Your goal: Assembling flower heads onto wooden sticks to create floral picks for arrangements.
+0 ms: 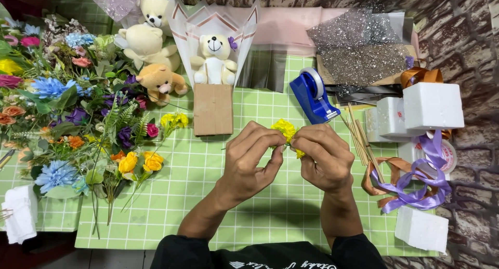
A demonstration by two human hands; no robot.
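Observation:
Both my hands meet over the green gridded mat (197, 170). My left hand (253, 157) and my right hand (323, 156) pinch a small yellow artificial flower (284, 129) between their fingertips; its stem is hidden by the fingers. Just beyond the hands stands a brown cardboard block (213, 109) with a white teddy bear (214, 58) wrapped in white paper above it.
A heap of artificial flowers (67, 108) fills the left side, with plush bears (150, 45) behind. A blue tape dispenser (312, 95), wooden sticks (358, 134), white foam blocks (432, 105), purple and brown ribbons (416, 186) and glittery mesh (358, 45) lie at the right.

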